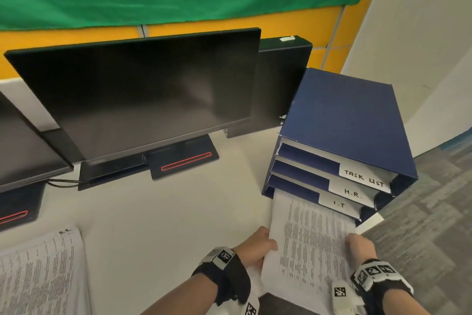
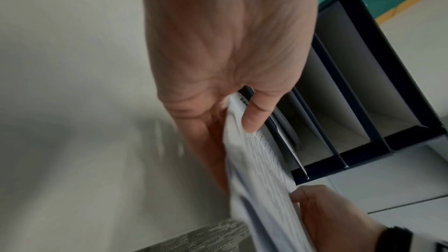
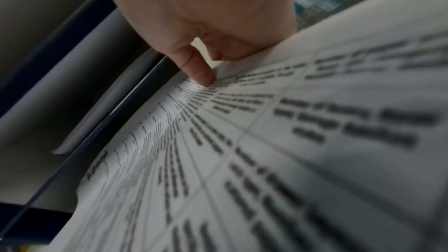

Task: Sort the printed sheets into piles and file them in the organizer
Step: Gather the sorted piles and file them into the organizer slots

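Both hands grip one stack of printed sheets (image 1: 309,243): left hand (image 1: 255,245) pinches its left edge, thumb on top; right hand (image 1: 360,248) curls round its right edge. Sheets' far end sits inside the blue cardboard organizer (image 1: 357,123), bottom slot, under the "I.T" tab. Paper bows, thin, tabular print. H.R. pile (image 1: 40,271) lies flat on my white desk (image 1: 158,212).

Head cam looks down at desk; wrist cams close-up along hands, both sharing sheets (image 1: 310,245) w/ head cam.

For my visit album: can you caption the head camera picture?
Left hand and right hand slide white printed sheets into the blue cardboard organizer's bottom slot.
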Available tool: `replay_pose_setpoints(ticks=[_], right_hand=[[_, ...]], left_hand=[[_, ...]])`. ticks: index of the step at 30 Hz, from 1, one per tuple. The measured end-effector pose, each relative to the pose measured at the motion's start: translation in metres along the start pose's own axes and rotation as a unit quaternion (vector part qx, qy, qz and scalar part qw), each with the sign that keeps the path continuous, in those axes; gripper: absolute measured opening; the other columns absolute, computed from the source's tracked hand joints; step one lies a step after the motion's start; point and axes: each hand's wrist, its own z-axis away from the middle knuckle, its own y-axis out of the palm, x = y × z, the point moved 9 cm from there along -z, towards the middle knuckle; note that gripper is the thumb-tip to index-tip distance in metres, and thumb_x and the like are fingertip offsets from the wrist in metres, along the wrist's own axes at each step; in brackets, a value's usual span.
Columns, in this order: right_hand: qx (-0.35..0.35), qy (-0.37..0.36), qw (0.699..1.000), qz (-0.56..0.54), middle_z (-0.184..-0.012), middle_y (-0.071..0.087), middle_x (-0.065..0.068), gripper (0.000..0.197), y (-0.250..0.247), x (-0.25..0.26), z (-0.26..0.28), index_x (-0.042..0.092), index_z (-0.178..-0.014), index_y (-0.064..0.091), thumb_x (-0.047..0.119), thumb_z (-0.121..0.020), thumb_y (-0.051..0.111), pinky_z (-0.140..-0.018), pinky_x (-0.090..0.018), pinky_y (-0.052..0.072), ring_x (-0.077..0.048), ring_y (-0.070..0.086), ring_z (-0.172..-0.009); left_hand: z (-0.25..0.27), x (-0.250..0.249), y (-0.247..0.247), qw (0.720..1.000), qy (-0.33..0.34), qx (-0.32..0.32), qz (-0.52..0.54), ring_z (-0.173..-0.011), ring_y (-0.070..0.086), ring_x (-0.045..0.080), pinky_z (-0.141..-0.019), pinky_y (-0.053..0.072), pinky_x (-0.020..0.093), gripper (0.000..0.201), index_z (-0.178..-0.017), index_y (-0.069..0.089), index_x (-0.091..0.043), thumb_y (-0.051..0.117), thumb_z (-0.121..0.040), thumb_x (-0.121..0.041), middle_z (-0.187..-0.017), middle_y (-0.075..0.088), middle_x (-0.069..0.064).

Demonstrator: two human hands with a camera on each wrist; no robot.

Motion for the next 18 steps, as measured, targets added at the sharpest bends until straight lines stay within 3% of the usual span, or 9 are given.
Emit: replay_pose_setpoints(ticks=[2, 3, 6, 8, 11, 12, 15, 16, 18], right_hand=[[-0.003, -0.015, 1.0, 0.011, -0.103, 0.056, -0.023, 0.026, 0.0, 0.006, -0.009, -0.014, -0.102, 0.054, 0.004, -0.085, 0.045, -0.093, -0.046, 0.042, -0.038, 0.053, -0.098], [0.0, -0.019, 1.0, 0.006, -0.108, 0.056, -0.026, 0.026, 0.001, 0.012, -0.008, -0.013, -0.102, 0.055, 0.003, -0.086, 0.043, -0.092, -0.044, 0.041, -0.038, 0.053, -0.1], [0.013, -0.01, 1.0, 0.007, -0.122, 0.052, -0.027, 0.033, 0.001, 0.027, -0.002, -0.015, -0.117, 0.049, 0.004, -0.09, 0.043, -0.092, -0.039, 0.038, -0.039, 0.049, -0.111], [0.07, 0.023, 0.995, -0.06, -0.12, 0.055, -0.025, 0.041, 0.007, 0.021, 0.003, -0.01, -0.123, 0.046, 0.006, -0.086, 0.053, -0.09, -0.043, 0.043, -0.041, 0.052, -0.109], [0.216, 0.056, 0.953, -0.205, -0.107, 0.064, -0.024, 0.03, 0.026, 0.009, 0.036, 0.003, -0.111, 0.057, 0.018, -0.086, 0.059, -0.084, -0.052, 0.048, -0.04, 0.06, -0.1], [0.244, 0.051, 0.94, -0.233, -0.103, 0.066, -0.022, 0.026, 0.027, 0.007, 0.049, 0.005, -0.107, 0.058, 0.022, -0.088, 0.056, -0.079, -0.051, 0.051, -0.038, 0.061, -0.098], [0.315, 0.048, 0.892, -0.322, -0.097, 0.07, -0.018, 0.025, 0.033, 0.004, 0.086, 0.009, -0.105, 0.06, 0.028, -0.092, 0.049, -0.07, -0.045, 0.058, -0.033, 0.062, -0.093], [0.331, 0.061, 0.878, -0.341, -0.096, 0.07, -0.018, 0.026, 0.039, -0.001, 0.097, 0.009, -0.105, 0.061, 0.029, -0.092, 0.05, -0.069, -0.043, 0.058, -0.032, 0.065, -0.088], [0.357, 0.093, 0.858, -0.358, -0.085, 0.069, -0.019, 0.025, 0.053, -0.007, 0.109, 0.007, -0.099, 0.062, 0.028, -0.088, 0.054, -0.055, -0.034, 0.059, -0.027, 0.067, -0.066]], left_hand=[[-0.007, 0.004, 0.008, 0.999, -0.021, 0.03, 0.029, -0.104, 0.058, 0.019, -0.08, 0.053, 0.033, 0.034, -0.125, 0.04, -0.016, 0.045, -0.093, -0.01, -0.116, 0.057, 0.0], [-0.008, 0.002, 0.013, 0.997, -0.028, 0.055, 0.044, -0.11, 0.056, 0.024, -0.08, 0.054, 0.038, 0.035, -0.127, 0.043, -0.018, 0.046, -0.093, -0.011, -0.121, 0.057, 0.003], [-0.007, 0.004, 0.006, 0.993, -0.085, 0.059, 0.053, -0.114, 0.052, 0.03, -0.063, 0.059, 0.043, 0.038, -0.121, 0.05, -0.02, 0.061, -0.085, -0.022, -0.125, 0.055, 0.006], [-0.015, 0.004, -0.009, 0.996, -0.086, 0.031, 0.011, -0.112, 0.055, 0.027, -0.074, 0.059, 0.041, 0.059, -0.128, 0.049, -0.016, 0.072, -0.074, -0.019, -0.129, 0.054, 0.008], [-0.027, -0.013, -0.02, 0.999, -0.037, 0.015, -0.032, -0.111, 0.058, 0.021, -0.087, 0.055, 0.036, 0.041, -0.12, 0.058, -0.018, 0.068, -0.081, -0.006, -0.12, 0.061, 0.002], [-0.029, -0.021, -0.022, 0.999, -0.028, 0.0, -0.019, -0.11, 0.058, 0.021, -0.084, 0.056, 0.035, 0.034, -0.114, 0.061, -0.018, 0.066, -0.083, -0.006, -0.116, 0.063, 0.0], [-0.036, -0.043, -0.032, 0.996, -0.002, -0.079, 0.034, -0.094, 0.064, 0.023, -0.051, 0.054, 0.021, 0.019, -0.097, 0.063, -0.019, 0.053, -0.089, -0.005, -0.108, 0.065, 0.003], [-0.043, -0.046, -0.036, 0.995, 0.013, -0.1, 0.023, -0.089, 0.066, 0.023, -0.047, 0.051, 0.019, 0.018, -0.097, 0.063, -0.018, 0.052, -0.089, -0.005, -0.106, 0.066, 0.005], [-0.053, -0.05, -0.038, 0.991, 0.025, -0.131, -0.008, -0.089, 0.066, 0.022, -0.05, 0.05, 0.021, 0.024, -0.108, 0.055, -0.012, 0.053, -0.085, -0.005, -0.111, 0.063, 0.009]])
